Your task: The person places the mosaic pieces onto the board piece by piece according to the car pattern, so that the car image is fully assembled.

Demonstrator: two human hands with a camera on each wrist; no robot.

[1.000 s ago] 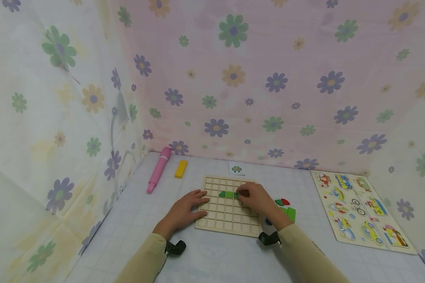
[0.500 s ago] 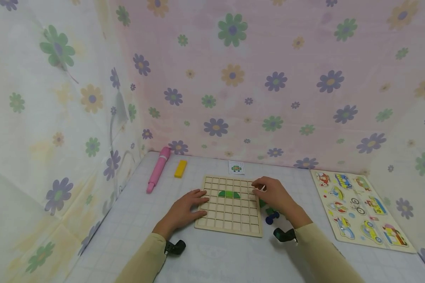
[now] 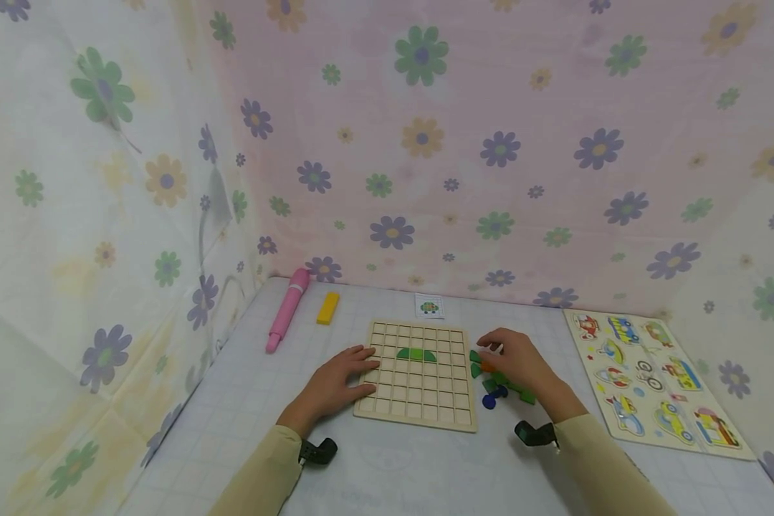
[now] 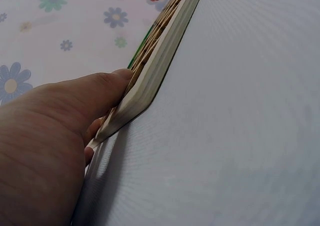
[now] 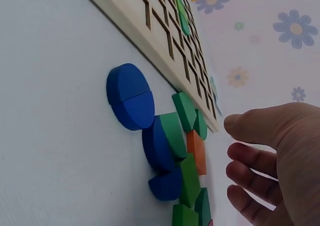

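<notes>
A square wooden grid board (image 3: pixel 419 412) lies flat on the table. My left hand (image 3: pixel 332 383) rests at its left edge, fingers spread onto the rim; in the left wrist view the thumb (image 4: pixel 102 91) lies along the board's edge. Three green pieces (image 3: pixel 416 354) form a short row in the grid, a square between two rounded ones. Right of the board, my right hand (image 3: pixel 522 362) hovers over a small pile, holding nothing, thumb apart from the loosely bent fingers. The right wrist view shows blue rounded pieces (image 5: pixel 132 99), green pieces (image 5: pixel 185 111) and an orange piece (image 5: pixel 196 151) there.
A small picture card (image 3: pixel 429 307) lies behind the board. Back left are a yellow block (image 3: pixel 327 308) and a pink rod-shaped thing (image 3: pixel 289 309). A picture puzzle board (image 3: pixel 641 394) lies at the right. Flowered cloth (image 3: pixel 451 143) walls the table's back and sides.
My right hand has left the green row in the grid and moved right, over the loose pieces. A third green piece now shows fully in the row. The left hand stays put.
</notes>
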